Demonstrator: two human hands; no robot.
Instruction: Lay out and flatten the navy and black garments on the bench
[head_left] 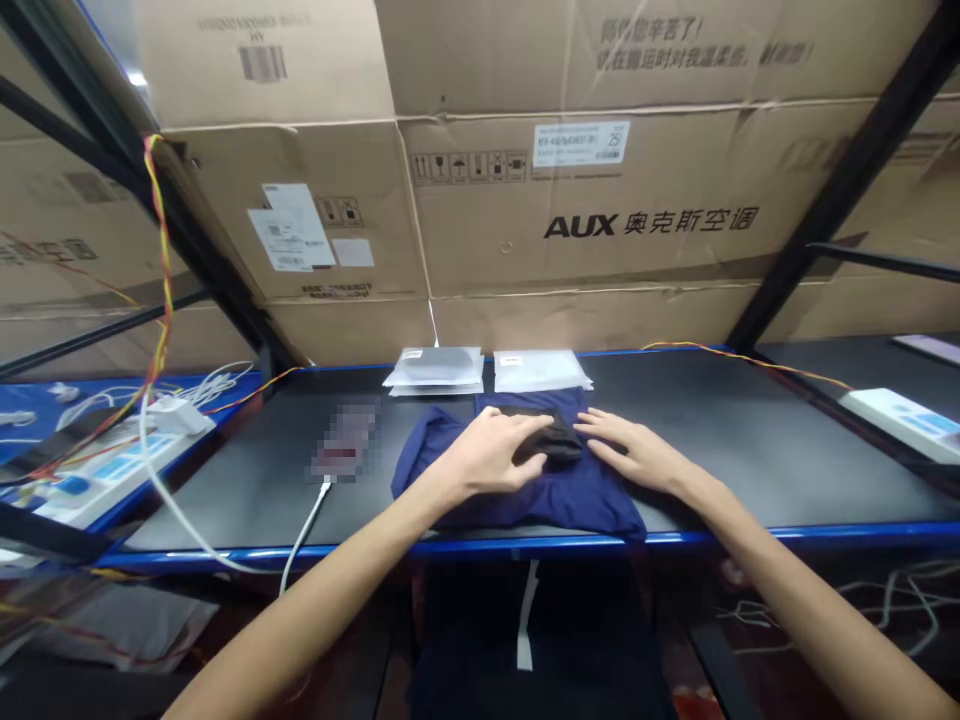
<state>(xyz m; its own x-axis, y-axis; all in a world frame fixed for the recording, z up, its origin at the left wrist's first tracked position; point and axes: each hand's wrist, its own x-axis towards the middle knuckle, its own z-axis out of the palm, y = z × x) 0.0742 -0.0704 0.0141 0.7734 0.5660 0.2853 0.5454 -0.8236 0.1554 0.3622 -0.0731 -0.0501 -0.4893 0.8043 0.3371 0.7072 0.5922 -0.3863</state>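
Head view: a black item (561,440) lies on a blue cloth (517,512) near the front of the table (720,430). The left hand (495,450) rests at the item, thumb and fingers parted; whether it grips cannot be told. The right hand (634,455), released, spreads its fingers beside it. Behind lie two stacks of packets (439,370); leftward, a phone (346,440) with cable (304,532).

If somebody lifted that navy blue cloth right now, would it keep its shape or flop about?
The navy blue cloth would probably flop, since it lies in soft folds and wrinkles. Pushed, it would likely bunch up rather than roll, being spread low on the tabletop. Lifting one side might make the black object on it slide.
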